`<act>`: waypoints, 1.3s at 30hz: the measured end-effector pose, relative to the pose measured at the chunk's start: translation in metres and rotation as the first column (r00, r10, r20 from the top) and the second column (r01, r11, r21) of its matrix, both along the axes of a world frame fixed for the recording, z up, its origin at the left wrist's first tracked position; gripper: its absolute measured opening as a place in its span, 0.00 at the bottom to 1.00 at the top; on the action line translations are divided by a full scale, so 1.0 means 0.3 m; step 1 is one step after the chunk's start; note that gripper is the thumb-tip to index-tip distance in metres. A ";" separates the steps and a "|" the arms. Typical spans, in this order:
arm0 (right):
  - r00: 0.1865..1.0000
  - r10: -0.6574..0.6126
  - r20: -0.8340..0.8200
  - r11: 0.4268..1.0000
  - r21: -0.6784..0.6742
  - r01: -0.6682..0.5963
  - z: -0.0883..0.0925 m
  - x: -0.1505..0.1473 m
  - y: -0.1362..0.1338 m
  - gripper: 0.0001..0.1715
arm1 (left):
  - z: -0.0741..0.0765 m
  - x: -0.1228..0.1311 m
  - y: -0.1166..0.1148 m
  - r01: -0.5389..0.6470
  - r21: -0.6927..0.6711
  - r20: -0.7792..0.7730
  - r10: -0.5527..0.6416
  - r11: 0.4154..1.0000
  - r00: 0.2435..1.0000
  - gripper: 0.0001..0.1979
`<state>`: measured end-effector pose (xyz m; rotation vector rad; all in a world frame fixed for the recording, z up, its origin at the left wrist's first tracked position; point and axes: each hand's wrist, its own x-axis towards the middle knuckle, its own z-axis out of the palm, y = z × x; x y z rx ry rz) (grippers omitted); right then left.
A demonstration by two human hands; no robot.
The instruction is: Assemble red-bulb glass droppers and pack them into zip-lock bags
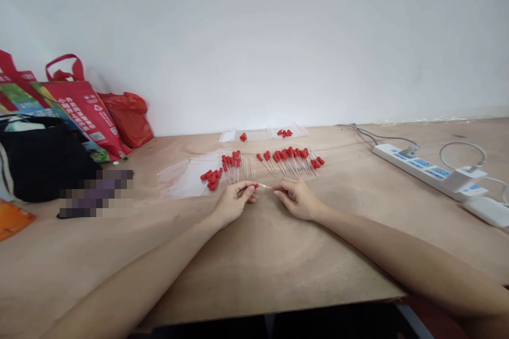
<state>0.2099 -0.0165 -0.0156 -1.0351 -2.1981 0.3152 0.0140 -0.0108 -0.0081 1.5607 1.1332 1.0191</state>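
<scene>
Facing each other just below the centre of the head view, the left hand (234, 204) and right hand (299, 200) share one slender clear tube (264, 186): the left grip pinches the red bulb (255, 186) at its left end, the right grip its opposite end. Above them, at mid-frame, red-capped tubes (304, 153) lie in a row on the worktop (254, 270); left of centre, loose bulbs (213, 187) lie by a clear plastic bag (185, 179). Far right: a white power strip (421, 164).

Bulbs (213, 187) red; tubes (264, 186) clear; tabletop (270, 270) light brown; power strip (420, 169) white, blue-patched; cloth bag (47, 159) black.
</scene>
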 end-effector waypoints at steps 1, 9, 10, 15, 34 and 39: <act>1.000 0.007 0.001 1.000 -0.003 -0.007 0.001 -0.002 -0.002 0.09 | 0.001 0.001 -0.001 0.005 0.002 0.005 -0.005 1.000 1.000 0.14; 0.995 0.103 -0.008 0.994 -0.037 -0.103 -0.005 -0.003 0.002 0.09 | -0.004 -0.004 -0.007 0.015 0.063 -0.045 -0.012 0.998 0.999 0.12; 0.993 0.119 0.002 0.992 -0.034 -0.119 -0.005 0.001 0.005 0.09 | -0.009 -0.006 -0.007 0.014 0.077 -0.059 -0.010 0.997 0.998 0.11; 0.977 0.160 0.144 0.980 0.093 -0.175 0.006 0.031 0.025 0.13 | -0.029 -0.010 -0.012 0.067 0.167 -0.166 -0.039 0.984 0.985 0.09; 0.959 0.125 0.253 0.989 0.042 -0.140 0.024 -0.007 -0.008 0.12 | 0.002 -0.004 -0.034 0.409 0.587 -0.583 0.015 0.699 0.812 0.09; 0.941 0.036 0.337 0.994 0.084 -0.068 0.062 -0.008 -0.017 0.11 | 0.020 -0.025 0.006 0.408 0.599 -0.589 0.033 0.689 0.808 0.08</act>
